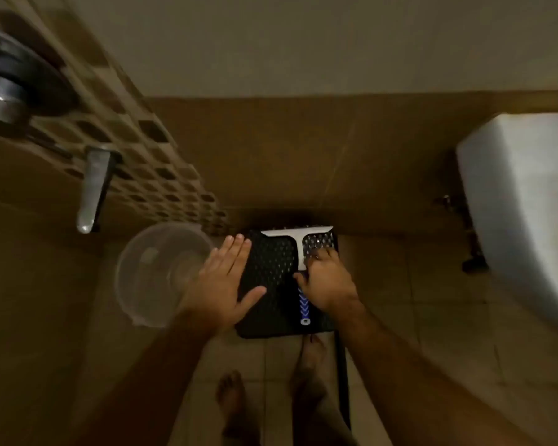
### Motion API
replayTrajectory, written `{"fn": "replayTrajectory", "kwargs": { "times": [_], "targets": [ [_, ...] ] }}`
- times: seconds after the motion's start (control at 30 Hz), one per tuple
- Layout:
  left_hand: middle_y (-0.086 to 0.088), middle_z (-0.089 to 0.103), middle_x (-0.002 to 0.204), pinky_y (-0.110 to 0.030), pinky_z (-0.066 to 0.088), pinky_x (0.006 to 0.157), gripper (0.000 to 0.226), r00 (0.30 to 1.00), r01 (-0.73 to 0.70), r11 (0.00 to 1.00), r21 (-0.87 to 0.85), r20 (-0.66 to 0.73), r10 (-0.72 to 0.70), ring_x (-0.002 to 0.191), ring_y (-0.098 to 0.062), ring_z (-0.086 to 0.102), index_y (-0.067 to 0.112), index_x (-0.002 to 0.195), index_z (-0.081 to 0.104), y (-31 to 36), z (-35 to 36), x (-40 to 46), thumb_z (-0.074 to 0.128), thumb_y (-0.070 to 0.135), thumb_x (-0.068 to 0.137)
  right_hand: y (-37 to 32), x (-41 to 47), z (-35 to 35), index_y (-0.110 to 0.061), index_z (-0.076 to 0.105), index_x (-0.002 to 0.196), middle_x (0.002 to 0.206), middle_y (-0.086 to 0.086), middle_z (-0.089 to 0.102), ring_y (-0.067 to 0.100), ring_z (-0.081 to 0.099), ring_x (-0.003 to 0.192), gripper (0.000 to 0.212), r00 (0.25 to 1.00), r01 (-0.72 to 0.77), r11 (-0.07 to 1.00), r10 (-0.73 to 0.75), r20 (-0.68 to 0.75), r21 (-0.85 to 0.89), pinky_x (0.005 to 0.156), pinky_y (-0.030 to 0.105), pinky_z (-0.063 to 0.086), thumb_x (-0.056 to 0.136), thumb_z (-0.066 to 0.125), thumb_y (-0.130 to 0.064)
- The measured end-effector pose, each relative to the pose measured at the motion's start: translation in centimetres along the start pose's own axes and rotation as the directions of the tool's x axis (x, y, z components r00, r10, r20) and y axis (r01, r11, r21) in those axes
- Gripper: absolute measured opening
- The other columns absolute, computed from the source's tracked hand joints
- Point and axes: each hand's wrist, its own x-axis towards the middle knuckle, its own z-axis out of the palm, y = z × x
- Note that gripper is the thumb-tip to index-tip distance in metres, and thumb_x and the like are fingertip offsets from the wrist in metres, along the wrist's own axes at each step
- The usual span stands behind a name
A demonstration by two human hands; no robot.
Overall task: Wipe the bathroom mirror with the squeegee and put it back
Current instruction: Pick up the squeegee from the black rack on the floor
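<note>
A squeegee [300, 249] with a white T-shaped head and a blue-and-white handle lies on a black perforated stool [273, 268] against the wall. My right hand [327, 281] lies over the middle of the handle, fingers curled around it. The head points toward the wall and the handle's end ring shows below my palm. My left hand [227, 278] hovers flat, fingers straight, over the stool's left edge, holding nothing. No mirror is in view.
A clear plastic bucket [149, 275] stands on the floor left of the stool. A metal tap [92, 188] and fittings stick out from the tiled wall on the left. A white toilet [522, 214] is at the right. My bare feet [236, 403] stand on floor tiles.
</note>
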Motion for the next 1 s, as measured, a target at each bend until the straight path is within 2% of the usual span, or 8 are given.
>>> {"fn": "replayTrajectory", "kwargs": {
  "times": [0.1,0.2,0.4,0.53,0.63,0.73,0.83,1.0],
  "targets": [
    [-0.004,0.013,0.165,-0.042,0.021,0.124,0.09,1.0,0.004,1.0,0.003,0.006,-0.004,0.154,-0.021,0.01,0.011,0.158,0.02,-0.3,2.7,0.8,0.021,0.073,0.092,0.0,1.4,3.1,-0.011,0.06,0.119,0.126,0.012,0.052,0.03,0.047,0.117,0.048,0.974,-0.22,0.957,0.204,0.101,0.188,0.097,0.042,0.046,0.089,0.052,-0.048],
    [-0.004,0.015,0.165,-0.039,0.018,0.123,0.088,1.0,0.005,1.0,0.021,-0.014,-0.005,0.154,-0.019,0.011,0.012,0.158,0.02,-0.7,5.4,1.2,0.024,0.07,0.093,0.1,2.2,5.7,-0.011,0.06,0.116,0.117,0.013,0.06,0.03,0.057,0.106,0.051,0.913,-0.401,0.858,0.346,0.215,0.322,0.091,0.041,0.051,0.085,0.06,-0.051],
    [-0.005,0.014,0.166,-0.044,0.023,0.124,0.088,0.999,0.011,1.0,0.004,0.047,-0.011,0.155,-0.018,0.007,0.013,0.159,0.016,-1.6,8.5,1.2,0.02,0.071,0.093,0.8,3.3,10.0,-0.013,0.063,0.116,0.109,0.011,0.068,0.028,0.065,0.096,0.052,0.822,-0.56,0.61,0.493,0.284,0.56,0.084,0.037,0.054,0.079,0.07,-0.048],
    [-0.007,0.018,0.165,-0.045,0.024,0.124,0.087,0.998,0.006,1.0,-0.025,0.055,-0.005,0.155,-0.021,0.011,0.01,0.158,0.021,-1.7,9.2,0.7,0.023,0.068,0.093,1.1,3.6,11.3,-0.009,0.065,0.114,0.105,0.014,0.069,0.028,0.066,0.091,0.046,0.796,-0.587,0.562,0.532,0.289,0.582,0.075,0.029,0.05,0.083,0.067,-0.043],
    [-0.004,0.012,0.166,-0.039,0.016,0.126,0.088,0.999,0.01,0.999,-0.03,0.038,-0.009,0.155,-0.018,0.005,0.012,0.159,0.017,-1.4,8.4,0.4,0.019,0.069,0.092,0.8,2.7,11.1,-0.007,0.06,0.111,0.099,0.016,0.068,0.03,0.067,0.086,0.038,0.811,-0.548,0.553,0.535,0.237,0.628,0.079,0.038,0.056,0.088,0.06,-0.037],
    [0.0,0.005,0.167,-0.033,0.009,0.126,0.088,1.0,0.006,0.999,-0.034,0.016,-0.006,0.154,-0.012,-0.004,0.014,0.16,0.011,-1.0,6.7,0.0,0.019,0.071,0.093,0.3,1.6,9.8,-0.009,0.054,0.108,0.093,0.015,0.065,0.028,0.065,0.074,0.029,0.816,-0.518,0.423,0.506,0.281,0.743,0.067,0.039,0.058,0.09,0.056,-0.032],
    [0.003,-0.002,0.165,-0.029,0.0,0.124,0.09,1.0,-0.006,1.0,-0.025,-0.017,0.006,0.151,-0.008,-0.011,0.015,0.16,0.008,-0.6,4.2,-0.6,0.013,0.072,0.09,-0.3,0.2,8.0,-0.013,0.056,0.102,0.089,0.01,0.063,0.021,0.06,0.071,0.027,0.825,-0.463,0.463,0.536,0.177,0.756,0.063,0.029,0.048,0.088,0.056,-0.036],
    [-0.001,0.001,0.167,-0.031,0.002,0.125,0.091,0.994,-0.075,0.996,0.051,-0.08,0.078,0.152,-0.01,-0.011,0.014,0.16,0.004,0.6,-1.5,-2.5,0.009,0.071,0.089,-2.2,-3.7,3.6,-0.015,0.056,0.093,0.083,0.007,0.063,0.018,0.058,0.067,0.024,0.835,-0.357,0.451,0.547,0.063,0.818,0.059,0.026,0.043,0.086,0.056,-0.038]
  ]
}}
